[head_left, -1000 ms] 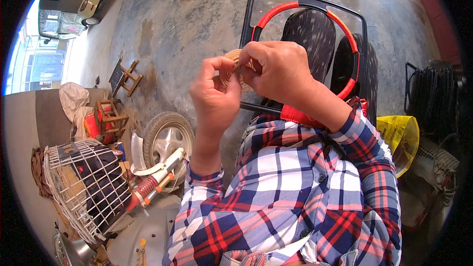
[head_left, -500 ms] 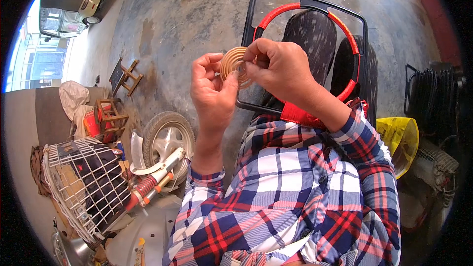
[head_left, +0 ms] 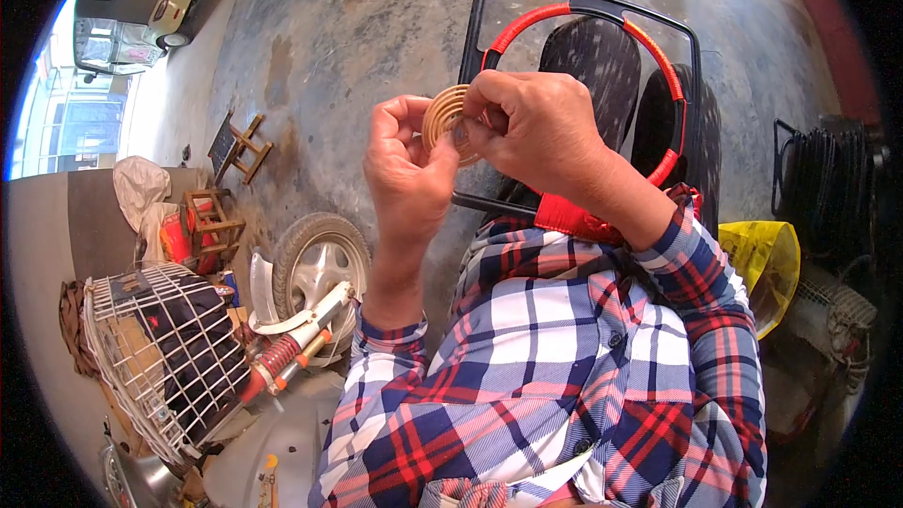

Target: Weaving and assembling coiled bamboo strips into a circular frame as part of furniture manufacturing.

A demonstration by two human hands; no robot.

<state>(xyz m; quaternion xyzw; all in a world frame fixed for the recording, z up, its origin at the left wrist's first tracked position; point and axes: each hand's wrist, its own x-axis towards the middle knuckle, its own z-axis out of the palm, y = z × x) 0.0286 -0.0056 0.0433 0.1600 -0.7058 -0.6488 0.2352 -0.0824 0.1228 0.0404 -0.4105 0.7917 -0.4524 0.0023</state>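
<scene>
A small flat coil of tan, cord-like strand (head_left: 445, 115) is held up between both hands, its rings spread in a spiral. My left hand (head_left: 406, 165) grips the coil's left and lower edge with thumb and fingers. My right hand (head_left: 536, 118) is closed in a pinch at the coil's middle; the fingertips hide exactly what part they hold. Beneath the hands, across my lap, lies a black rectangular frame (head_left: 697, 66) with a round ring inside. Red wrapping (head_left: 654, 45) covers stretches of that ring, and a red cloth piece (head_left: 564, 214) hangs at its near side.
To the left are a scooter with a white wire basket (head_left: 179, 357), a wheel (head_left: 324, 268), small wooden stools (head_left: 246, 146) and a red bucket (head_left: 175, 237). On the right sit a yellow bag (head_left: 752, 254) and a stack of black frames (head_left: 818, 183). A vehicle (head_left: 150, 0) stands far left.
Both hands and the coil have shifted only slightly. The right hand still pinches at the coil's middle, and the left keeps its hold.
</scene>
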